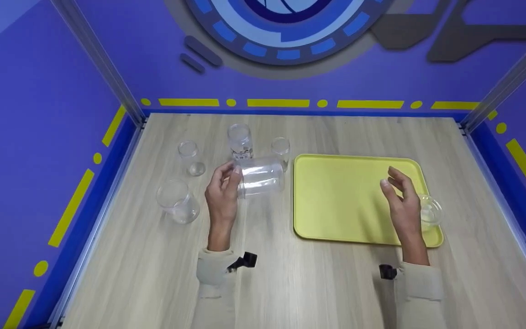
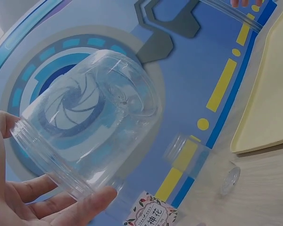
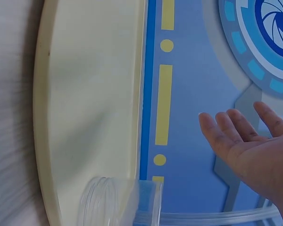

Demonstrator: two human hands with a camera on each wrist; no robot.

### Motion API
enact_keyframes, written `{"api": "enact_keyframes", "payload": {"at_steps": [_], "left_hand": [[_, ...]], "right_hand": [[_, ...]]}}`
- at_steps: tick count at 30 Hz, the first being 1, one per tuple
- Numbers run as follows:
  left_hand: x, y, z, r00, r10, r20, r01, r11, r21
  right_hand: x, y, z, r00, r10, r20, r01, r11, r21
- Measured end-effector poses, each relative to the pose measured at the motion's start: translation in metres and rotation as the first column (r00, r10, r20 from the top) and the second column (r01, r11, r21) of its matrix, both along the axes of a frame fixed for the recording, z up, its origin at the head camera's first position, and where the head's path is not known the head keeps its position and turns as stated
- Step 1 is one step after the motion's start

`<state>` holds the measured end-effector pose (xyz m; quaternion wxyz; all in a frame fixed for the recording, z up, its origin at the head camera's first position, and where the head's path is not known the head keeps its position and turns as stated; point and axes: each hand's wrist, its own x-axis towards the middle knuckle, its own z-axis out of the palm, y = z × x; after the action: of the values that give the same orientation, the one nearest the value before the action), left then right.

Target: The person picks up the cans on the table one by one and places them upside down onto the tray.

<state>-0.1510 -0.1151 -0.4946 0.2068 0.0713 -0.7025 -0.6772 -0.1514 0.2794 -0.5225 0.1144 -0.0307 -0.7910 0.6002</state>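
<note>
A wide clear plastic jar [image 1: 260,177] lies sideways in my left hand [image 1: 222,194], held above the table. The thumb and fingers grip it around the threaded mouth, and its base points right. My right hand [image 1: 403,203] hovers over the right part of the yellow tray [image 1: 331,196], fingers loosely spread and holding nothing. Beside that hand, another clear jar [image 1: 431,211] stands at the tray's right edge, partly hidden by the hand in the head view. Just behind the gripped jar are a clear jar with a floral label [image 1: 240,141] and a narrow clear jar [image 1: 281,147].
To the left of my left hand stand a large clear jar [image 1: 176,201] and a slim clear jar [image 1: 190,155]. Purple-blue panels [image 1: 290,87] wall in the wooden table [image 1: 318,283] at the back and both sides.
</note>
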Motion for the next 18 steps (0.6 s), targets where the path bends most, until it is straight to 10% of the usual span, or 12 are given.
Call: {"api": "enact_keyframes", "payload": {"at_steps": [18], "left_hand": [[0.001, 0.005, -0.002, 1.0, -0.022, -0.002, 0.022, 1.0, 0.016]], "right_hand": [[-0.002, -0.011, 0.001, 1.0, 0.022, -0.013, -0.023, 0.999, -0.043]]}}
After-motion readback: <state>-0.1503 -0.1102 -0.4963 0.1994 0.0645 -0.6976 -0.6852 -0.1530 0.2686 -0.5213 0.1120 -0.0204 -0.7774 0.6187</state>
